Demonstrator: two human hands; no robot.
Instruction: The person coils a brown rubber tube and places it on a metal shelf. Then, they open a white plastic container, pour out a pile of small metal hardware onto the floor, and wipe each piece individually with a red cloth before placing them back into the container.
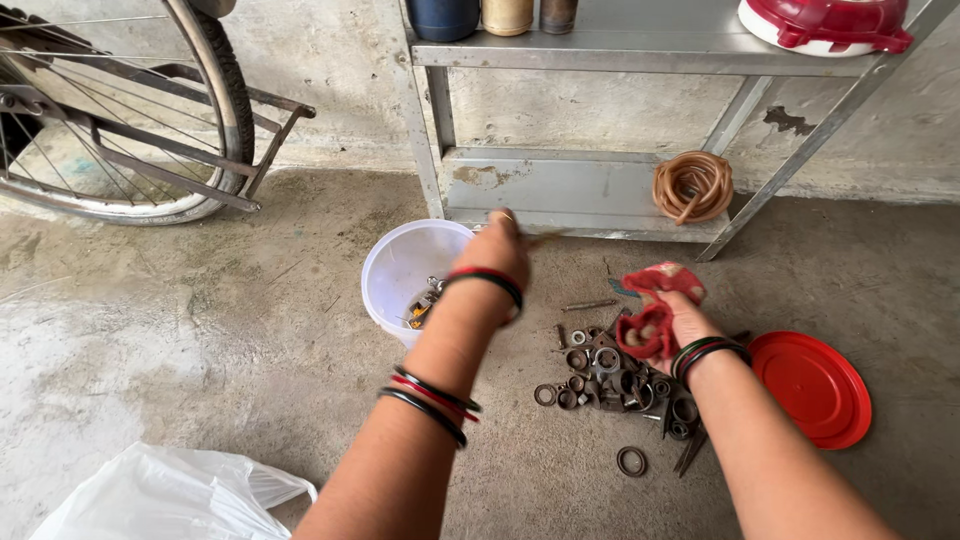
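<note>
Left hand [497,245] reaches forward over the far rim of the white plastic bucket [398,272], fingers drawn together around a small thin thing at the fingertips; it is blurred, so what it is cannot be told. Red and black bangles at the wrist and further up the forearm.

Right hand [672,322] hangs low over the floor, fingers closed on a bunched red cloth [652,312] that sticks out above and to the left of the fist. Dark bangles on that wrist too.

Bucket stands upright on the concrete floor [200,340], just under and left of the left hand. A few metal bits lie at its bottom, one with an orange tint.

Pile of rusty metal parts [612,380], rings, washers, nuts, lies on the floor just left of and below the right hand. One loose ring [631,461] lies apart, nearer the camera. A bolt [588,305] lies beyond the pile.

Round red lid [812,388] lies flat on the floor, right of the right wrist.

Further out: grey metal shelf [560,190] against the wall, a coil of brown hose [693,186] on its bottom board. Bicycle wheel [130,110] at top left. White plastic bag [165,495] at bottom left.
</note>
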